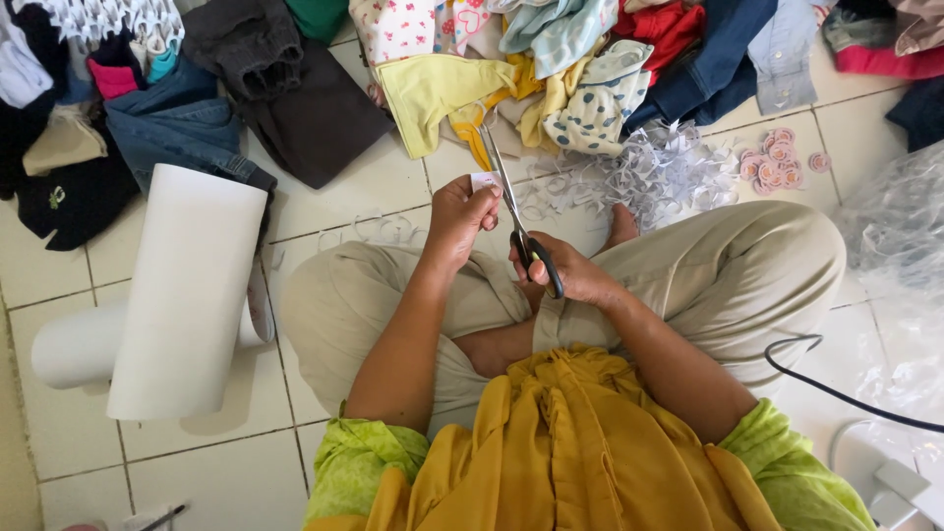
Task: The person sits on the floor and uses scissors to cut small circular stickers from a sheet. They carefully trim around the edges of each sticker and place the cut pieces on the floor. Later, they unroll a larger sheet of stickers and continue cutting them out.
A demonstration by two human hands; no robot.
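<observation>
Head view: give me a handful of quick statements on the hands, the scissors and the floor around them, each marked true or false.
1. The right hand holds the scissors. True.
2. The left hand is empty. False: it pinches a small white paper piece at the blades.
3. A white roll lies on the tiled floor on the person's left. True.
4. The pink round cutouts sit in the person's lap. False: they lie on the floor, beside the pile of white paper scraps.
5. Clothes are heaped ahead of the person. True.
</observation>
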